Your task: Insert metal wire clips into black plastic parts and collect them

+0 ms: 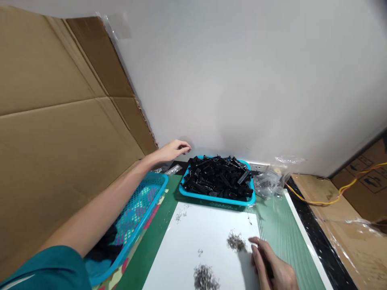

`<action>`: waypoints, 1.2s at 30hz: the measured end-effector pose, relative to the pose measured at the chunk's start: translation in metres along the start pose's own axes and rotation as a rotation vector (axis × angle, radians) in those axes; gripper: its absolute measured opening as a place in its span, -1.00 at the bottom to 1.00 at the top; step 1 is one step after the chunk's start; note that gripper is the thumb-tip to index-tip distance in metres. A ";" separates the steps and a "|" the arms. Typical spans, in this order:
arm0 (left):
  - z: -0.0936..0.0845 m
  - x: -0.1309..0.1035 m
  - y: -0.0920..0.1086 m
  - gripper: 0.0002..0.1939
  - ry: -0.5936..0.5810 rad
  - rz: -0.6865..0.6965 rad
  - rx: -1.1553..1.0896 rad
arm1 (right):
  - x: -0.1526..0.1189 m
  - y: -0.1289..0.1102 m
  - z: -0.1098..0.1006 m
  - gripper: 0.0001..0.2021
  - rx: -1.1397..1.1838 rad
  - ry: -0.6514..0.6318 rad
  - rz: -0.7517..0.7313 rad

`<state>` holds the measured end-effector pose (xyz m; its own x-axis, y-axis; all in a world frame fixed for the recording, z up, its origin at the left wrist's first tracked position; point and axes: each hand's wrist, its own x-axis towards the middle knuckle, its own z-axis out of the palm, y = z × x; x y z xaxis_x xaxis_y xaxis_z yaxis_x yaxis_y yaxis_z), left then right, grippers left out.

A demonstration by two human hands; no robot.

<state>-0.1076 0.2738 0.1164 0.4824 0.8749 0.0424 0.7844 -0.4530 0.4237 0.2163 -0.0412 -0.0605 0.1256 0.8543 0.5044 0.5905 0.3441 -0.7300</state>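
My left hand (177, 150) is stretched out above the back left, just left of a blue basket (217, 199) heaped with black plastic parts (219, 177). Its fingers are bent toward each other, and whether anything is between them cannot be made out. Over the right edge of a white sheet (181, 241), my right hand (272, 264) has its fingers curled together around something dark, mostly hidden. Next to its fingertips is a small pile of thin metal pieces (236, 241). A larger metal pile (206, 277) lies nearer the front edge.
A larger blue basket (163, 189) with dark items inside stands at the left, under my left arm. Cardboard (54, 100) rises at the left. Clear plastic bags (269, 183), a yellow cable (320, 202) and cardboard boxes (370, 177) are at the right. A wall closes off the back.
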 end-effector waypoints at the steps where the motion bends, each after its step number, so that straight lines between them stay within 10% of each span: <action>1: -0.007 -0.015 -0.004 -0.52 0.006 -0.049 0.021 | -0.001 0.000 -0.004 -0.68 -0.014 -0.039 -0.053; 10: -0.013 -0.182 -0.043 -0.60 -0.399 -0.441 0.198 | 0.005 -0.020 -0.040 -0.64 -0.149 -0.125 -0.485; 16: 0.013 -0.255 -0.045 -0.58 -0.309 -0.523 0.294 | 0.001 -0.021 -0.044 -0.70 -0.154 -0.148 -0.525; 22: 0.024 -0.263 -0.055 -0.54 -0.165 -0.529 0.394 | 0.001 -0.014 -0.045 -0.71 -0.196 -0.143 -0.496; 31: 0.023 -0.256 -0.053 -0.69 -0.144 -0.477 0.457 | 0.016 -0.011 -0.048 -0.70 -0.031 -0.231 -0.035; 36: 0.009 -0.255 -0.035 -0.80 -0.075 -0.438 0.517 | 0.011 -0.028 -0.036 -0.80 0.015 -0.522 -0.013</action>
<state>-0.2545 0.0646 0.0823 0.0888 0.9905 -0.1050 0.9900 -0.0994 -0.1006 0.2299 -0.0551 -0.0176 -0.2980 0.9290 0.2195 0.5771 0.3585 -0.7338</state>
